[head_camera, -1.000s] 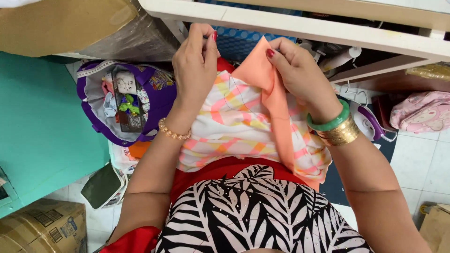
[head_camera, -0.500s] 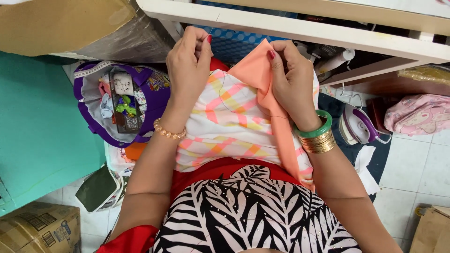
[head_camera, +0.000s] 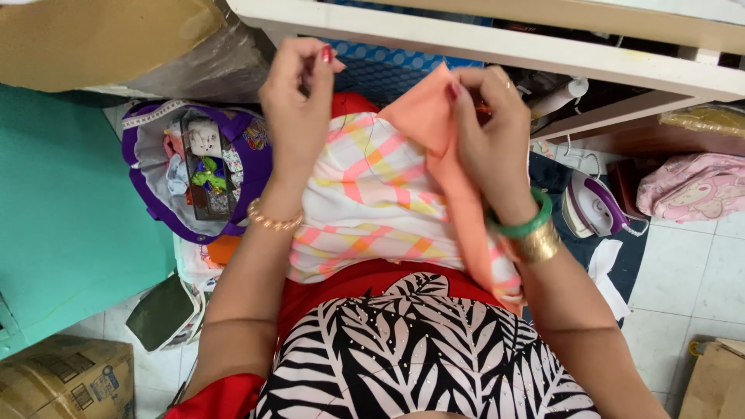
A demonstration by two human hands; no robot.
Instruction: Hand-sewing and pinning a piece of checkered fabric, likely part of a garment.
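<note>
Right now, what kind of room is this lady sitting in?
Probably a home sewing corner. Her left hand and right hand hold a checked garment with an orange fabric strip, a clothes iron stands on the floor, and a purple bag of oddments sits open.

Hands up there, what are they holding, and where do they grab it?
The right hand pinches the top edge of the orange cloth. The left hand is pinched shut above the checked cloth, maybe on a thread; too fine to tell.
</note>
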